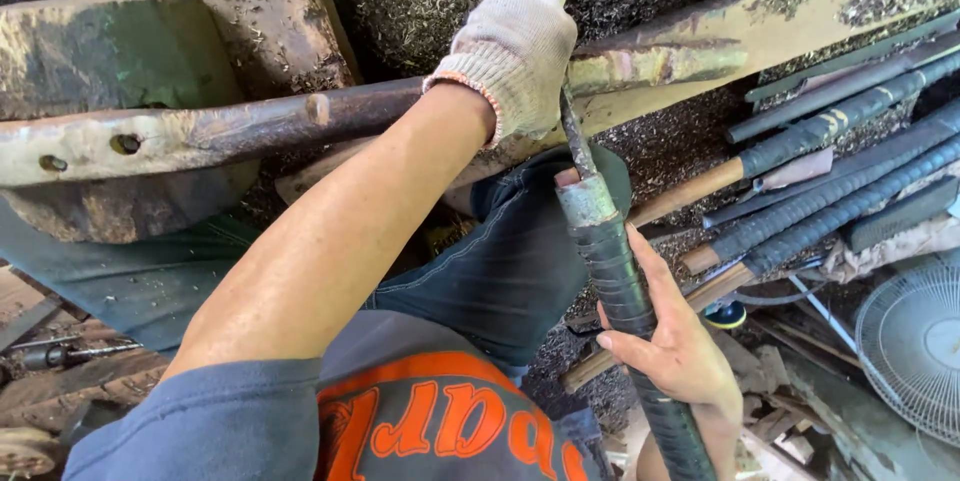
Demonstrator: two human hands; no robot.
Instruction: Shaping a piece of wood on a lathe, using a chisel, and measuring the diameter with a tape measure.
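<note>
Gloved left hand [515,51] clenched around a thin blade [575,136], bracing it against the wooden beam [250,126]. Bare right hand [675,341] wrapped round the black-taped handle [612,266], thumb along it for control. Similar wrapped handles [840,171] stacked nearby.

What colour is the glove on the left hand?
The glove is off-white knit with an orange cuff edge; head view.

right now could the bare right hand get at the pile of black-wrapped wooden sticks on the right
Probably yes, but not freely: the bare right hand is wrapped around a black-taped stick. The pile of black-wrapped wooden sticks lies just beside it, with nothing between.
</note>
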